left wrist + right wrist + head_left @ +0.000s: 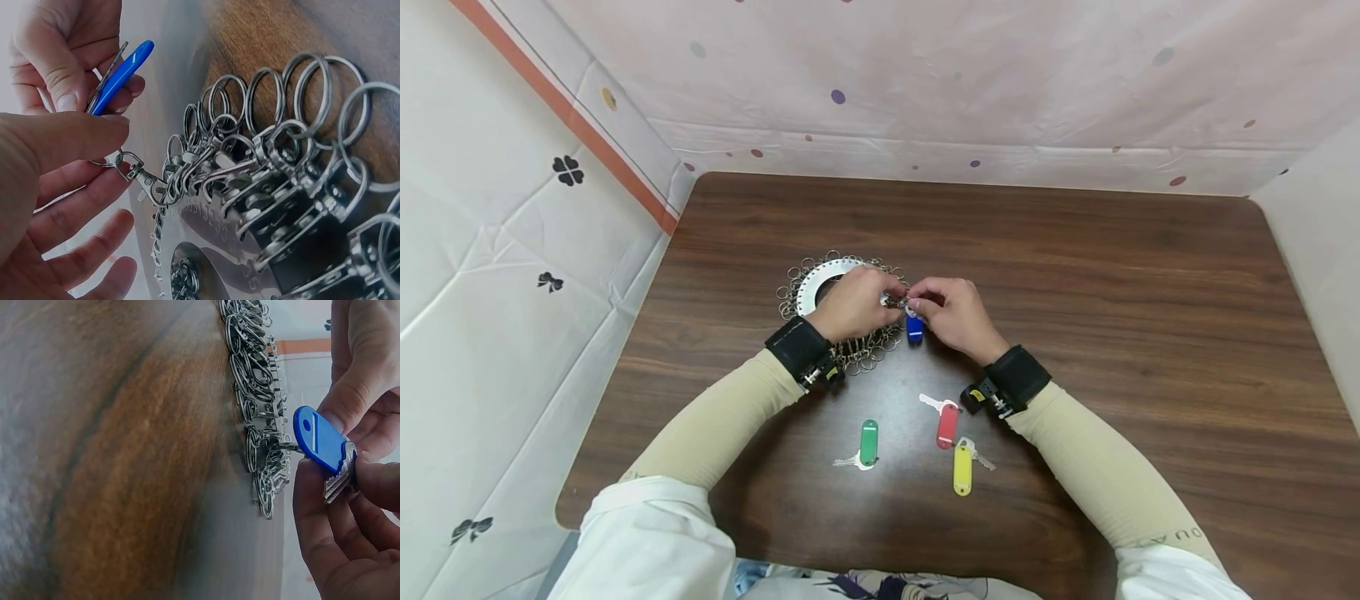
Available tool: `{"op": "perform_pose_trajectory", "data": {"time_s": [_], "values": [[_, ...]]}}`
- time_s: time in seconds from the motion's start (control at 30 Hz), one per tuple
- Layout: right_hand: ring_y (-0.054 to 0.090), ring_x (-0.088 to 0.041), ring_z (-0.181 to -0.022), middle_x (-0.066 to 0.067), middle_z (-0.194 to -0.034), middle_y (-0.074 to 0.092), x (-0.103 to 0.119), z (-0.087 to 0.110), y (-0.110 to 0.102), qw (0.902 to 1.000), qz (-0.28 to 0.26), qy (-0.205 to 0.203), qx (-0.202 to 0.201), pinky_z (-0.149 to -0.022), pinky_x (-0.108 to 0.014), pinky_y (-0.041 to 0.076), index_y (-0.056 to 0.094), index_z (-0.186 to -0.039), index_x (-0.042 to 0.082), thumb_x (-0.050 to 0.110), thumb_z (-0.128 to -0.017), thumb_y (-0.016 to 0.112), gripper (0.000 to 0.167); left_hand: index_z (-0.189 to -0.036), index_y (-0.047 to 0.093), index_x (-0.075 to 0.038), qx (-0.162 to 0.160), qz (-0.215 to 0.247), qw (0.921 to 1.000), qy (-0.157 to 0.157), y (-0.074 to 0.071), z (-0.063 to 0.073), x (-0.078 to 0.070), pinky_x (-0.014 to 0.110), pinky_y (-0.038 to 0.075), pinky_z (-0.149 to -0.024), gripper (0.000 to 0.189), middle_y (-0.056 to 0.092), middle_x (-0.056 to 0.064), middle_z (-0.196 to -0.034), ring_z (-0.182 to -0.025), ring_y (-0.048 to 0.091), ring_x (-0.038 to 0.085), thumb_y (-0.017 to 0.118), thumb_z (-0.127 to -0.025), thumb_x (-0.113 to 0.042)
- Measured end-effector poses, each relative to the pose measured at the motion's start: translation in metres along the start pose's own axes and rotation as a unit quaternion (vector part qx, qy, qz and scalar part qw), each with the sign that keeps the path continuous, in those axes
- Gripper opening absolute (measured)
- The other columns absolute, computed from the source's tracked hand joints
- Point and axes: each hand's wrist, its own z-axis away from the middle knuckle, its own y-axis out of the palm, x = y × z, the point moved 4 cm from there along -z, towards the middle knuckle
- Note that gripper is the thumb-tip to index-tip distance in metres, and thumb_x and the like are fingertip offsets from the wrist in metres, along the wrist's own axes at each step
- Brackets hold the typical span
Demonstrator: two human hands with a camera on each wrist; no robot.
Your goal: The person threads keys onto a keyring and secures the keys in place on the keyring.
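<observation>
Above a round metal plate (808, 292) fringed with clasps and split rings, my left hand (859, 304) pinches a split ring (105, 162) between thumb and fingers. That ring hangs from a swivel clasp (145, 181) hooked to the plate's rim. Close on its right, my right hand (957, 317) holds a silver key (342, 478) with a blue key tag (320, 440) between thumb and fingertips. The fingertips of both hands meet around the tag's end, where the key and ring come together. My fingers hide the joint itself.
Nearer my body on the brown table (1150, 333) lie a green key tag (869, 442), a red one (947, 427) and a yellow one (962, 469), each with a key. Patterned white sheets (925, 83) border the table at the back and sides.
</observation>
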Motion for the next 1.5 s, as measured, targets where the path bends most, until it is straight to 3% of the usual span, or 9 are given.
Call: {"op": "perform_pose_trajectory", "data": {"time_s": [0.9,1.33,1.5], "values": [[0.063,-0.024,-0.081,-0.014,-0.092,0.078,-0.0010,0.0024,0.0003,0.9999,0.001,-0.009,0.006,-0.075,-0.031,0.047,0.079,-0.096,0.003,0.005,-0.096,0.070,0.009,-0.118,0.078,-0.012,-0.001,-0.031,0.9990,0.033,-0.0028,0.0010,-0.0009,0.043,0.048,-0.115,0.030,0.077,0.007,-0.126,-0.125,0.068,0.028,0.078,-0.092,-0.027],[0.061,-0.022,-0.079,-0.012,-0.089,0.077,-0.0015,0.0024,0.0007,0.9999,-0.010,0.005,0.003,-0.074,-0.030,0.046,0.079,-0.095,0.004,0.006,-0.096,0.071,0.009,-0.121,0.077,-0.009,-0.007,0.002,0.9998,0.018,0.0029,-0.0003,0.0012,0.040,0.057,-0.104,0.035,0.078,0.007,-0.122,-0.119,0.072,0.025,0.081,-0.088,-0.021],[0.060,-0.020,-0.077,-0.012,-0.088,0.076,-0.0014,0.0024,0.0006,0.9999,-0.012,0.001,0.000,-0.072,-0.029,0.046,0.079,-0.095,0.004,0.005,-0.096,0.071,0.009,-0.120,0.077,-0.009,-0.008,-0.007,0.9997,0.024,0.0017,0.0003,-0.0003,0.041,0.055,-0.108,0.034,0.077,0.008,-0.125,-0.122,0.071,0.026,0.081,-0.089,-0.021]]}}
